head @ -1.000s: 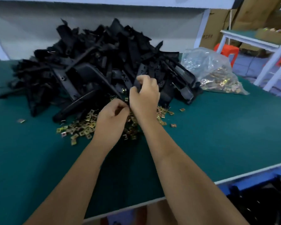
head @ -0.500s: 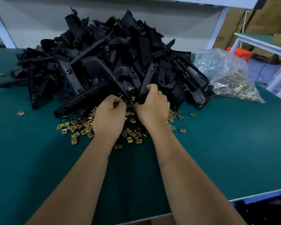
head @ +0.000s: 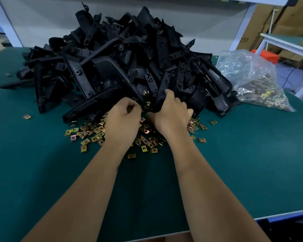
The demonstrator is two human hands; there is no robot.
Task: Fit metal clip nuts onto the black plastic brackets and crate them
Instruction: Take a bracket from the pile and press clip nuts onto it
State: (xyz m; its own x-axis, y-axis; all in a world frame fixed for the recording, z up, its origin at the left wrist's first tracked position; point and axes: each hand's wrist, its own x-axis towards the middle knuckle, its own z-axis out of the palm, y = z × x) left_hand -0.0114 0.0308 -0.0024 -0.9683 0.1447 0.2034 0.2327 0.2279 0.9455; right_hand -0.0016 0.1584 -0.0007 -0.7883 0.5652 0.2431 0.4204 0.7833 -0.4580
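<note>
A big heap of black plastic brackets [head: 122,63] fills the back of the green table [head: 234,163]. Gold metal clip nuts [head: 93,133] lie scattered in front of it. My right hand [head: 171,114] grips the lower end of one black bracket [head: 162,91] that leans against the heap. My left hand [head: 124,117] is curled just left of that bracket, fingertips pinched together at its lower end; whatever it pinches is hidden.
A clear plastic bag of more clip nuts [head: 252,84] lies at the right of the heap. Stray nuts [head: 27,117] sit to the left. The table's front edge [head: 283,213] runs at lower right, with a white frame and cardboard boxes [head: 276,23] beyond.
Both hands stay at the foot of the heap; the camera has tipped so more of the heap shows. My right hand keeps hold of the same bracket.
</note>
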